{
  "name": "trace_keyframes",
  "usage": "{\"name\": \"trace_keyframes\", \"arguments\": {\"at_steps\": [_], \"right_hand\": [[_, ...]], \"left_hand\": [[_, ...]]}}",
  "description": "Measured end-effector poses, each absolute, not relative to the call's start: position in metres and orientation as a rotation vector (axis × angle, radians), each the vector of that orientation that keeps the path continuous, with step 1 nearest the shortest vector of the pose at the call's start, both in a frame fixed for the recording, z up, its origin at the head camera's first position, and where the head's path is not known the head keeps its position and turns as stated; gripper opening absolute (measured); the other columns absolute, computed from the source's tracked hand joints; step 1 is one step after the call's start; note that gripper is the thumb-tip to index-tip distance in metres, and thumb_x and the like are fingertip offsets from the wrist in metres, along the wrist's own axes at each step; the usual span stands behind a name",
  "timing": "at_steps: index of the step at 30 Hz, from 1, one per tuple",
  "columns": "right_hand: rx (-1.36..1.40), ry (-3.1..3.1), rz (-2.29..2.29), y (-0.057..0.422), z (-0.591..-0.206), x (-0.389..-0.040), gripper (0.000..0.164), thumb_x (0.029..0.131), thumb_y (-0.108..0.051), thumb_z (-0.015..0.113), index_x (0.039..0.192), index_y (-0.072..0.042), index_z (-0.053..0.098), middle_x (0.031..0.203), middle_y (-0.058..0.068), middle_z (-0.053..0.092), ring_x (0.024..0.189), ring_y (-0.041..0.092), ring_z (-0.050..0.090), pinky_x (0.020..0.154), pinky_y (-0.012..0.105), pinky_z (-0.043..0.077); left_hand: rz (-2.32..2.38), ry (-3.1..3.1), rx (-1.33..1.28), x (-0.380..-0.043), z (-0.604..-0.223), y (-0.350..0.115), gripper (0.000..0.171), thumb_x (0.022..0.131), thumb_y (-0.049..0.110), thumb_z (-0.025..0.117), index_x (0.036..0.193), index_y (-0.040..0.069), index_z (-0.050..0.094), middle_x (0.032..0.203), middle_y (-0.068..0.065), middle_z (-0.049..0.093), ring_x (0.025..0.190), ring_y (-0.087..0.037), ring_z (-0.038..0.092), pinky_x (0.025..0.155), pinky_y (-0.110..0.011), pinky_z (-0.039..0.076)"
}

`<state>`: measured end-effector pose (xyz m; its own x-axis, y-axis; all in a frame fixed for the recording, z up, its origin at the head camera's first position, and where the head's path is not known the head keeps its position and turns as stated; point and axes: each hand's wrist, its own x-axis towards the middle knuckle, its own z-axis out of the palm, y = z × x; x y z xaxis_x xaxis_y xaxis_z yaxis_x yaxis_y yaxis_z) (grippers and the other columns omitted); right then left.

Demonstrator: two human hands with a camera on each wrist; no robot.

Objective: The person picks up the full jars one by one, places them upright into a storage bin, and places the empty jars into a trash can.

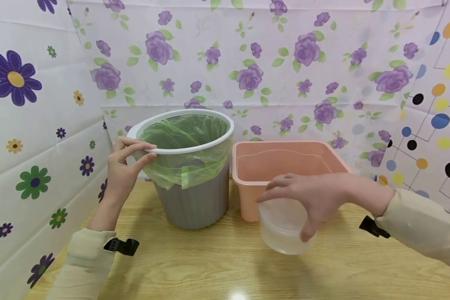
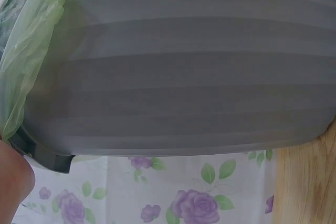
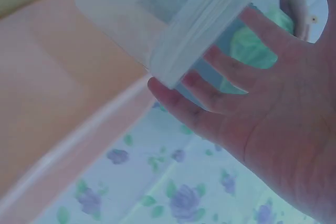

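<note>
My left hand (image 1: pixel 123 168) pinches the white rim (image 1: pixel 176 151) of a grey trash can (image 1: pixel 195 204) at its left side. A thin green bag (image 1: pixel 206 166) lines the can and folds down over its outside. In the left wrist view the can's ribbed grey wall (image 2: pixel 199 72) fills most of the picture. My right hand (image 1: pixel 316 193) holds a translucent round plastic container (image 1: pixel 285 235) from above, thumb on the near side and fingers across the far side. That container is close over the table, in front of a pink bin. The right wrist view shows the fingertips at the container's edge (image 3: pixel 178 56).
The pink rectangular bin (image 1: pixel 247 202) stands right of the trash can, its open top facing up. Both rest on a wood-grain table (image 1: pixel 195 266). Flower-patterned sheets (image 1: pixel 217 87) hang behind and at the left; a dotted sheet (image 1: pixel 431 137) hangs at the right.
</note>
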<state>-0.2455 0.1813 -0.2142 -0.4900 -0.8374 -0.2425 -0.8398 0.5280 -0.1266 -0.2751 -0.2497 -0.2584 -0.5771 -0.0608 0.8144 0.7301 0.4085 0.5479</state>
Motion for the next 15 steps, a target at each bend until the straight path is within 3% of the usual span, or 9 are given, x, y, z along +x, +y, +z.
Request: {"name": "trace_keyframes", "arguments": {"at_steps": [6, 10, 15], "right_hand": [[-1.452, 2.499, 0.05, 0.169, -0.186, -0.249, 0.1, 0.066, -0.048, 0.085, 0.151, -0.043, 0.032, 0.154, -0.002, 0.037, 0.141, 0.027, 0.037, 0.103, 0.059, 0.041], [-1.481, 2.478, 0.036, 0.16, -0.166, -0.253, 0.098, 0.066, -0.047, 0.084, 0.151, -0.038, 0.036, 0.157, -0.003, 0.034, 0.145, 0.025, 0.032, 0.107, 0.058, 0.037], [-1.483, 2.485, 0.035, 0.15, -0.14, -0.259, 0.097, 0.069, -0.044, 0.082, 0.152, -0.039, 0.034, 0.161, -0.006, 0.027, 0.15, 0.026, 0.025, 0.111, 0.057, 0.034]], "left_hand": [[-1.255, -1.874, -0.559, -0.274, -0.259, -0.25, 0.019, 0.082, -0.006, 0.074, 0.101, -0.005, 0.073, 0.102, 0.018, 0.055, 0.11, -0.003, 0.043, 0.105, -0.024, 0.027], [-1.248, -1.871, -0.558, -0.274, -0.26, -0.251, 0.019, 0.082, -0.007, 0.074, 0.101, -0.005, 0.073, 0.102, 0.018, 0.055, 0.11, -0.003, 0.043, 0.105, -0.024, 0.027], [-1.235, -1.861, -0.578, -0.275, -0.259, -0.251, 0.02, 0.081, -0.007, 0.074, 0.101, -0.005, 0.073, 0.102, 0.018, 0.055, 0.109, -0.003, 0.044, 0.105, -0.025, 0.027]]}}
